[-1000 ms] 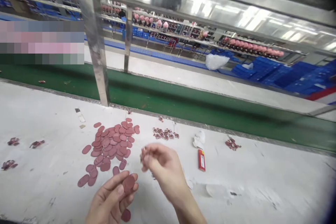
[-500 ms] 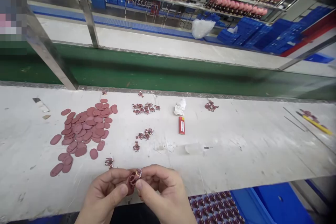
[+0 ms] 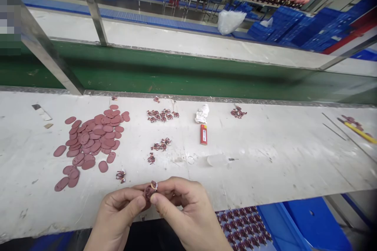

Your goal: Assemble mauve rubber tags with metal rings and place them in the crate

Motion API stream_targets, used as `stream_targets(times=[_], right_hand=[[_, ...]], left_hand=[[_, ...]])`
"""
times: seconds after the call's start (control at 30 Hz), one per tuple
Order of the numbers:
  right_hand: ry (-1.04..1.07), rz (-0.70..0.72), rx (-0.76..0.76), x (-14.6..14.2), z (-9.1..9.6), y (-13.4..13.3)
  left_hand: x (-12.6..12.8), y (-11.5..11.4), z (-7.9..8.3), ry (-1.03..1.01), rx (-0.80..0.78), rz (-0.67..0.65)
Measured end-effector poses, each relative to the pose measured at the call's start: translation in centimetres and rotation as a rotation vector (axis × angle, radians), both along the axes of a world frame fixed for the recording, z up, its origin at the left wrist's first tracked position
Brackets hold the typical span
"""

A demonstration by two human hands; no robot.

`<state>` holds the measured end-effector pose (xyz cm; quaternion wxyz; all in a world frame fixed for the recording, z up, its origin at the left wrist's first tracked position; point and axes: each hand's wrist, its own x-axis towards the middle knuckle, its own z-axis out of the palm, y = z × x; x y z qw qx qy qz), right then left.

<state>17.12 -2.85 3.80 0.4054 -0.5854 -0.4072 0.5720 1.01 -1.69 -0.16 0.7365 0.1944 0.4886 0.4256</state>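
My left hand (image 3: 116, 213) and my right hand (image 3: 188, 215) meet just off the front edge of the white work table (image 3: 250, 164). Pinched between their fingertips is a small maroon oval piece (image 3: 149, 192) with a pale loop or tag at its top; my fingers hide much of it. A loose pile of flat maroon oval pads (image 3: 91, 137) lies to the upper left of my hands. Several small clusters of maroon trinkets (image 3: 160, 115) lie beyond them, and a single trinket (image 3: 120, 175) sits closest to my left hand.
A red lighter (image 3: 203, 134) and crumpled white tissue (image 3: 201, 113) lie on the table. A yellow-handled tool (image 3: 361, 132) lies far right. Beyond the table runs a green conveyor belt (image 3: 188, 70). Below the front edge are a blue crate (image 3: 315, 223) and a tray of maroon pieces (image 3: 243, 229).
Over the last second, my hands came together on the small piece and the view swung lower and level. In the last half second, they stayed pinched on it, with only slight finger movement.
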Motion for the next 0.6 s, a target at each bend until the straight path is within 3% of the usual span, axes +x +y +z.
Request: stream_targets(times=[0.3, 0.6], right_hand=[[-0.037, 0.056, 0.03, 0.4, 0.3, 0.5], [0.218, -0.064, -0.073, -0.6, -0.7, -0.1]], left_hand=[[0.2, -0.4, -0.2, -0.108, -0.048, -0.033], [0.4, -0.8, -0.2, -0.125, -0.075, -0.012]])
